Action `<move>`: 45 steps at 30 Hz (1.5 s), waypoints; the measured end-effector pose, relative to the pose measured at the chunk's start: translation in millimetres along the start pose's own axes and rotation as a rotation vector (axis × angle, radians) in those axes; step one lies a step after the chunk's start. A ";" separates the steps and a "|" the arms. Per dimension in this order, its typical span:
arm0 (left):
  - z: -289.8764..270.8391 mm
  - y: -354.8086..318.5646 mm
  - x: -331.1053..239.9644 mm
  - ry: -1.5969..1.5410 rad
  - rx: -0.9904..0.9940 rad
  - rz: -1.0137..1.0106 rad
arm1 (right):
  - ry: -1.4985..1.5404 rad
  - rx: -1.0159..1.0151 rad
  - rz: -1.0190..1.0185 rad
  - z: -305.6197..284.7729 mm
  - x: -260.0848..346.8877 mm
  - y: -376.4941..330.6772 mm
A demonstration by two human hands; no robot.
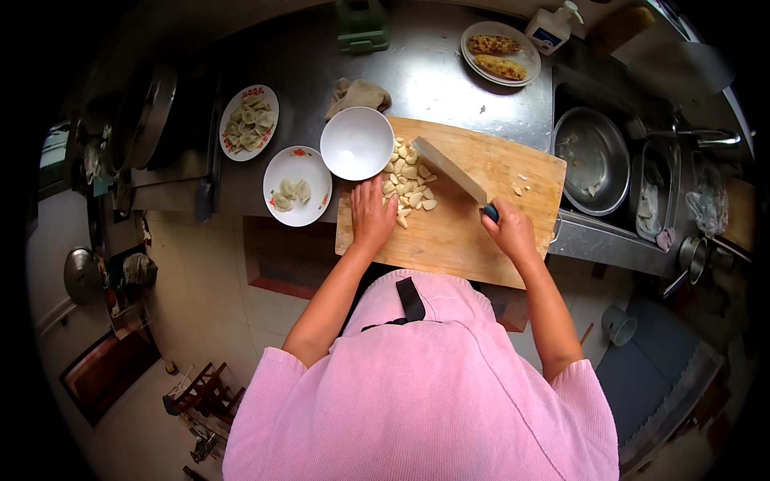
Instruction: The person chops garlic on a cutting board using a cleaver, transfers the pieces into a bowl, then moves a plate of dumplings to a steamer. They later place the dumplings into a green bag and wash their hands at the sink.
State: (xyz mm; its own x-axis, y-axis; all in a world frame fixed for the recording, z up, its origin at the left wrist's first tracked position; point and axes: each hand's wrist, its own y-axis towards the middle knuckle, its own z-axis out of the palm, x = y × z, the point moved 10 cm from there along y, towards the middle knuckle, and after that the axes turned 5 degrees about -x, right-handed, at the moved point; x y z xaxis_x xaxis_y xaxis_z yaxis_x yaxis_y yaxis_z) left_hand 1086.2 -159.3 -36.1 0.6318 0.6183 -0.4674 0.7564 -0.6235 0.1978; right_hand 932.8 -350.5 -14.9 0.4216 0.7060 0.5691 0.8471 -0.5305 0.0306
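A wooden cutting board (457, 255) carries a pile of peeled garlic cloves (413, 186) on its left part. My right hand (511, 231) is closed round the dark handle of a kitchen knife (451, 170). The broad blade slants up and left, its far end close to the cloves. At the left end of the board my left hand (374, 215) lies with fingers stretched out, beside the cloves and just below a white bowl (354, 144). It grips nothing that I can see. A few small garlic bits (518, 190) lie on the right side of the board.
Two plates of dumplings, one well filled (268, 152) and one with a few (298, 215), stand on the left. A folded cloth (358, 95) lies behind the bowl. Corn cobs rest on stacked plates (522, 78) near a pump bottle (550, 30). A metal basin (613, 172) sits in the right-hand sink.
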 end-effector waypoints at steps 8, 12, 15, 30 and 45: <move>8.1 2.8 10.8 0.053 -0.067 -0.009 | -0.221 0.109 -0.350 13.3 9.4 65.1; 10.5 4.9 13.4 0.032 -0.098 -0.023 | -0.235 0.193 -0.442 26.2 13.1 80.9; 16.9 5.4 17.2 0.017 -0.077 -0.051 | -0.208 0.258 -0.501 30.8 22.4 82.3; 11.4 -46.8 0.7 0.026 0.098 0.102 | 0.576 0.408 0.384 42.5 -40.9 -26.6; 23.3 -0.7 -35.6 -0.112 -0.297 -0.097 | 1.047 0.637 0.788 122.0 -3.9 -101.5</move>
State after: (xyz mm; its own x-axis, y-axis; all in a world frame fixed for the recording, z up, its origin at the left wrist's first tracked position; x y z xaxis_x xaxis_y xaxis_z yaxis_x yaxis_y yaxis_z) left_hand 1059.2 -192.0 -39.6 0.5441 0.6013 -0.5851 0.8390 -0.3870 0.3825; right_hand 884.7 -242.2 -120.5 0.6467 -0.4699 0.6008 0.6272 -0.1206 -0.7695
